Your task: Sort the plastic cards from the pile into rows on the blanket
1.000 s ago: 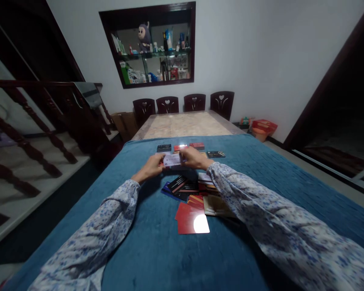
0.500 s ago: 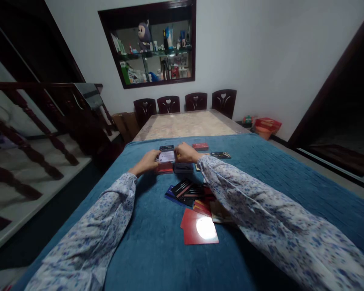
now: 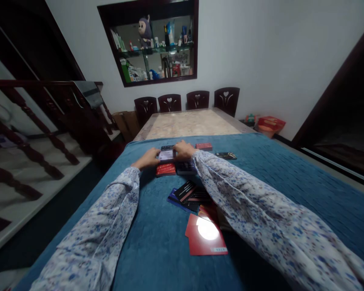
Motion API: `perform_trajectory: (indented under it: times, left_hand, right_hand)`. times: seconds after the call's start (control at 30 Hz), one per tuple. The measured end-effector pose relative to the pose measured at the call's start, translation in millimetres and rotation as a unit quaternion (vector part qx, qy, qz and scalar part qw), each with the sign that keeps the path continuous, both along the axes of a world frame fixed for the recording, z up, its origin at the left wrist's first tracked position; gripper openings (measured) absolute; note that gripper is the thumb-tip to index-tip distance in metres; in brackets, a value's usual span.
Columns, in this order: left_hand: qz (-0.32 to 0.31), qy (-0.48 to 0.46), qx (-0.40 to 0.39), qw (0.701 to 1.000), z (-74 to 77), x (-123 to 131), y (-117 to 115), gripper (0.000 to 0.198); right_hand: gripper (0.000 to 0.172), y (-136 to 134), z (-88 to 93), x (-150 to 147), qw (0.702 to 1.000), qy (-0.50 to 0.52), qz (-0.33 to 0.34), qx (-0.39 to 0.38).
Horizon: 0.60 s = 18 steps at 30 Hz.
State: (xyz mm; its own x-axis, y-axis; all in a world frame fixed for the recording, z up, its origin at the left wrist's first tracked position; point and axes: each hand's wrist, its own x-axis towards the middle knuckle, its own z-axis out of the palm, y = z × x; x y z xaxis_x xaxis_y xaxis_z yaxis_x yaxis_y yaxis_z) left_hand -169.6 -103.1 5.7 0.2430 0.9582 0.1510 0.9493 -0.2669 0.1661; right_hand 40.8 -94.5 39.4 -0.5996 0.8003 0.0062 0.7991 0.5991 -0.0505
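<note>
My left hand (image 3: pixel 147 158) and my right hand (image 3: pixel 184 150) reach far out over the blue cloth (image 3: pixel 145 226) and pinch a pale card (image 3: pixel 166 155) between them, low over a dark card (image 3: pixel 167 148) in the far row. Just in front of it lie a red card (image 3: pixel 166 169) and a dark card (image 3: pixel 186 167). Nearer me is a loose heap of dark and blue cards (image 3: pixel 188 194), and a shiny red card (image 3: pixel 206 235) with glare on it lies closest.
Farther right in the far row are a red card (image 3: pixel 204 146) and a dark card (image 3: pixel 225 155). Beyond the cloth the bare marble table top (image 3: pixel 188 123) runs to several dark chairs (image 3: pixel 197 99). A stair railing (image 3: pixel 33 121) stands on the left, a red bag (image 3: pixel 269 123) on the floor at the right.
Both hands have carried the pale card forward and a little left, from above the heap out to the far row. The view has shifted slightly.
</note>
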Motion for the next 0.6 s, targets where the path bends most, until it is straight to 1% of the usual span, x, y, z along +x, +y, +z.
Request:
perform_trajectory:
  times: [0.13, 0.33, 0.6]
  left_hand:
    - [0.005, -0.008, -0.017, 1.0, -4.0, 0.6, 4.1, 0.028]
    - [0.016, 0.031, -0.025, 0.999, -9.0, 4.0, 7.1, 0.031]
    - [0.023, 0.03, -0.032, 0.999, -10.7, 3.5, 11.1, 0.028]
  right_hand:
    - [0.038, 9.5, -2.6, -5.7, 1.0, -0.023, -0.001, -0.017]
    - [0.039, 18.3, -9.1, -9.9, 0.999, -0.035, -0.009, -0.033]
    - [0.04, 29.8, -16.5, -15.8, 0.998, -0.039, -0.014, -0.043]
